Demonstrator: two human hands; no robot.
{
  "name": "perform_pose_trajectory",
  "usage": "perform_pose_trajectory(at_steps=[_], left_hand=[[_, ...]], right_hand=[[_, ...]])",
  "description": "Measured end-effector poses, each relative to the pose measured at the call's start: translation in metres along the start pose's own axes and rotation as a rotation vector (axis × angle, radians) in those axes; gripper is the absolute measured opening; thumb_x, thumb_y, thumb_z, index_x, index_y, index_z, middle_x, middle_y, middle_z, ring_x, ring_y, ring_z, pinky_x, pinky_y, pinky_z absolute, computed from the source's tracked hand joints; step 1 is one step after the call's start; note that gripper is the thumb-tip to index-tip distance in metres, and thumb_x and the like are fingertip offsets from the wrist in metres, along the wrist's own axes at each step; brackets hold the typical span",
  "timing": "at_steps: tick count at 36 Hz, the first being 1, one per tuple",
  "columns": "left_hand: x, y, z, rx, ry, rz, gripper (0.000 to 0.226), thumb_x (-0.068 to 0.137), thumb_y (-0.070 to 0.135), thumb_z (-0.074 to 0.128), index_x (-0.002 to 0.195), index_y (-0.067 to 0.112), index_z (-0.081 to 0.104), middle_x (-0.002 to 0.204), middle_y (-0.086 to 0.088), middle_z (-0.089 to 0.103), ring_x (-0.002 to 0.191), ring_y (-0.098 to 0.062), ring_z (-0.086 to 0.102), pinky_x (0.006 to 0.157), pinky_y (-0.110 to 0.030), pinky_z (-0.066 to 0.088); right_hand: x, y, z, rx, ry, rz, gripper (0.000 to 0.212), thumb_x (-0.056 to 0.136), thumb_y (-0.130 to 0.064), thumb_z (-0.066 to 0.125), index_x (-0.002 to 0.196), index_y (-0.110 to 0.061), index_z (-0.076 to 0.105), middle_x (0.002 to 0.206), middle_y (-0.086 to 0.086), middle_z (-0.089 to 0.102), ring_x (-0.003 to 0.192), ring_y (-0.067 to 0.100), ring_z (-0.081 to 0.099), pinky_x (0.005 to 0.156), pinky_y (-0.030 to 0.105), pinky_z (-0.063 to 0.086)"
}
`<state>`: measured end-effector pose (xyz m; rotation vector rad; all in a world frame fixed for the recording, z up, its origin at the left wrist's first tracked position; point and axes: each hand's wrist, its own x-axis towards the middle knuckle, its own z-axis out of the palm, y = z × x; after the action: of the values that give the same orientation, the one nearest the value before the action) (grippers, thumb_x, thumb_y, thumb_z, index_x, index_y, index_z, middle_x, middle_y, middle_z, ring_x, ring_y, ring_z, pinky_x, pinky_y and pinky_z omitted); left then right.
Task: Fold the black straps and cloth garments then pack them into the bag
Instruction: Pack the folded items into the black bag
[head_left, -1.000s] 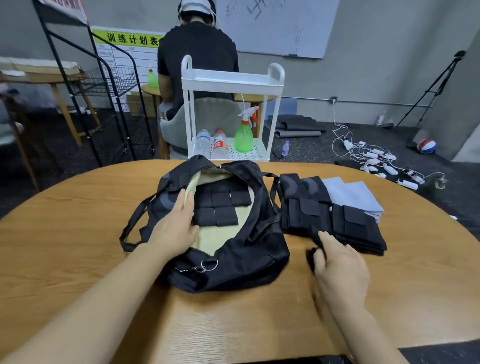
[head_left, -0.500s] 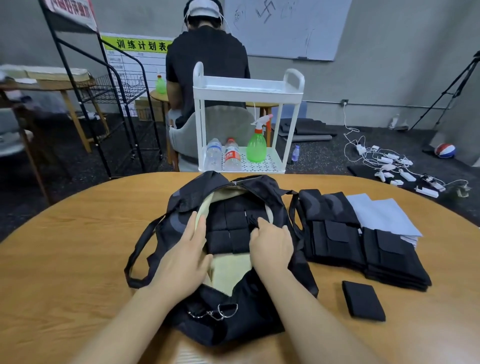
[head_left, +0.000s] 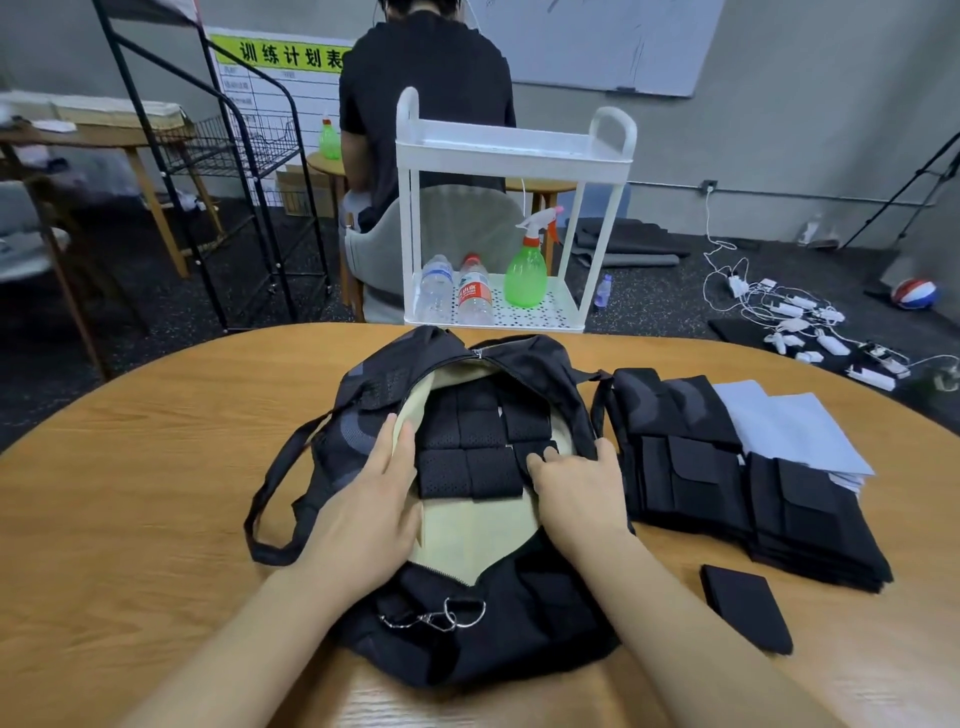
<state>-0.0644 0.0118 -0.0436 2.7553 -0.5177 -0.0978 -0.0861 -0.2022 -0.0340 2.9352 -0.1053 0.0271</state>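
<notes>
A black bag (head_left: 509, 618) with a cream lining lies open on the round wooden table (head_left: 130, 519). Several folded black straps (head_left: 470, 447) lie in rows inside it. My left hand (head_left: 366, 512) rests flat on the bag's left rim, fingers straight, holding the opening wide. My right hand (head_left: 576, 486) is inside the opening at the right, fingers curled on a folded black strap (head_left: 535, 451) next to the others. One folded black piece (head_left: 745, 613) lies loose on the table to the right. Stacked folded black garments (head_left: 727, 483) sit beside the bag.
Pale blue-grey folded cloths (head_left: 789, 426) lie behind the black stacks. A white cart (head_left: 514, 156) with bottles stands past the table's far edge, and a person in black sits behind it. Cables and chargers litter the floor at the right.
My right hand left the folded piece on the table at the right and moved into the bag's opening, settling on the straps at its right side. My left hand stayed on the left rim.
</notes>
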Motion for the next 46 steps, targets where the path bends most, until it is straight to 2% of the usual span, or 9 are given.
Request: perform_pose_trajectory(at_steps=[8,15,24,28,33,35,39,43,46], left_hand=[[0.002,0.0,0.003,0.008,0.005,-0.009,0.083,0.098,0.025,0.048,0.154,0.022,-0.013,0.161,0.008,-0.024,0.077,-0.013,0.059,0.062,-0.027,0.051],[0.003,-0.001,0.003,0.001,-0.004,-0.012,0.082,0.099,0.023,0.047,0.155,0.022,-0.013,0.161,0.007,-0.023,0.076,-0.015,0.058,0.063,-0.03,0.051],[0.003,0.004,-0.001,0.022,-0.024,-0.023,0.082,0.099,0.021,0.047,0.155,0.02,-0.014,0.16,0.006,-0.026,0.075,-0.017,0.056,0.058,-0.027,0.044],[0.003,0.005,-0.003,0.016,-0.019,-0.026,0.083,0.099,0.02,0.047,0.155,0.02,-0.013,0.161,0.006,-0.024,0.073,-0.018,0.054,0.054,-0.026,0.037],[0.004,0.006,-0.006,0.001,-0.011,-0.026,0.085,0.098,0.02,0.049,0.155,0.019,-0.013,0.161,0.004,-0.022,0.076,-0.02,0.054,0.057,-0.029,0.039],[0.003,0.006,-0.007,-0.005,-0.014,-0.03,0.085,0.098,0.02,0.05,0.155,0.02,-0.013,0.161,0.004,-0.022,0.077,-0.02,0.054,0.058,-0.029,0.039],[0.002,0.008,-0.008,0.008,-0.014,-0.042,0.084,0.097,0.019,0.049,0.155,0.019,-0.011,0.162,0.004,-0.021,0.082,-0.021,0.054,0.061,-0.031,0.042],[0.003,0.01,-0.008,0.024,-0.009,-0.052,0.083,0.097,0.018,0.049,0.156,0.018,-0.01,0.162,0.002,-0.021,0.098,-0.026,0.059,0.064,-0.031,0.041],[0.002,0.013,-0.008,0.037,0.0,-0.052,0.083,0.097,0.017,0.05,0.156,0.016,-0.008,0.163,-0.001,-0.018,0.104,-0.028,0.059,0.065,-0.032,0.042]], right_hand=[[-0.006,-0.001,0.009,-0.06,0.011,-0.067,0.042,0.092,-0.01,0.039,0.134,-0.013,0.04,0.119,0.003,0.055,0.105,0.026,0.057,0.104,0.05,0.021],[-0.006,0.001,0.004,-0.092,0.033,-0.12,0.038,0.093,-0.011,0.04,0.131,-0.015,0.043,0.115,0.003,0.057,0.11,0.029,0.051,0.097,0.041,0.027],[-0.01,0.005,-0.001,-0.106,0.001,-0.12,0.051,0.095,-0.016,0.039,0.145,-0.016,0.03,0.142,0.005,0.045,0.125,0.028,0.04,0.102,0.044,0.024],[-0.025,0.004,-0.006,-0.023,0.063,-0.105,0.042,0.093,-0.014,0.037,0.134,-0.016,0.04,0.133,0.002,0.047,0.12,0.027,0.04,0.101,0.045,0.022],[-0.056,0.01,-0.006,0.124,0.272,-0.081,0.01,0.083,-0.018,0.057,0.092,-0.019,0.061,0.098,-0.004,0.062,0.098,0.026,0.057,0.086,0.041,0.024],[-0.073,0.017,-0.005,0.206,0.414,-0.051,0.012,0.078,-0.019,0.06,0.086,-0.019,0.068,0.093,-0.005,0.068,0.087,0.024,0.062,0.08,0.039,0.028],[-0.114,0.036,-0.006,0.278,0.566,0.035,0.027,0.081,-0.024,0.05,0.093,-0.02,0.074,0.105,-0.001,0.073,0.087,0.024,0.066,0.079,0.037,0.03],[-0.147,0.065,0.012,0.246,0.438,0.198,0.025,0.07,-0.016,0.064,0.093,-0.015,0.073,0.108,0.005,0.073,0.088,0.028,0.066,0.079,0.037,0.032],[-0.16,0.083,0.033,0.174,0.233,0.326,0.038,0.057,-0.01,0.078,0.095,-0.011,0.071,0.111,0.013,0.071,0.092,0.031,0.066,0.079,0.039,0.046]])
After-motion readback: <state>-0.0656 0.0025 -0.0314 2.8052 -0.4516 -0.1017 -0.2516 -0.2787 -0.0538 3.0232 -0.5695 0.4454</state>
